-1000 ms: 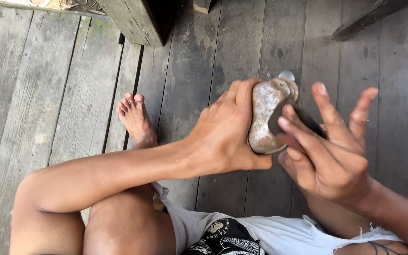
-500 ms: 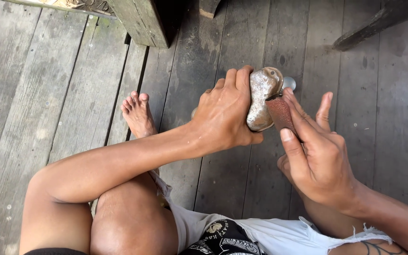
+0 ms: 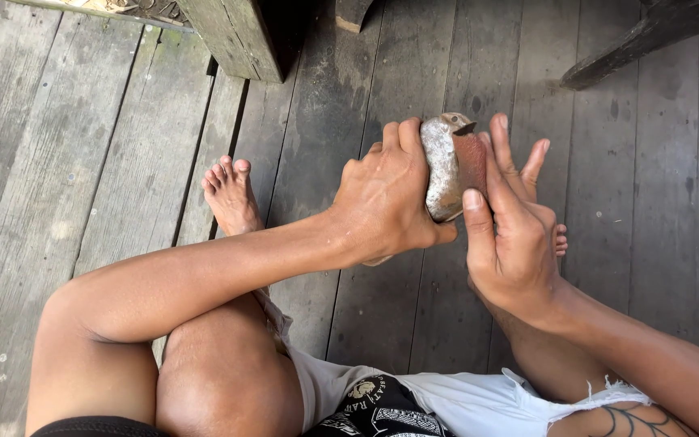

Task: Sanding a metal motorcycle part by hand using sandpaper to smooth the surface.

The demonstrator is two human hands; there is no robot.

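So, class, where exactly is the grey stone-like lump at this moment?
In the head view it sits right of centre, above the plank floor, gripped in the left hand, with the right hand pressed flat against its reddish-brown side; the lump is clear of the bare foot.

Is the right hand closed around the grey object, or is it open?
Open. The right hand lies flat against the grey object with fingers spread and pointing away; the left hand grips it.

The right hand (image 3: pixel 511 243) has closed in from its splayed, open pose a second ago — its fingers now lie flat along the reddish face of the stone (image 3: pixel 451 166), thumb against the edge.
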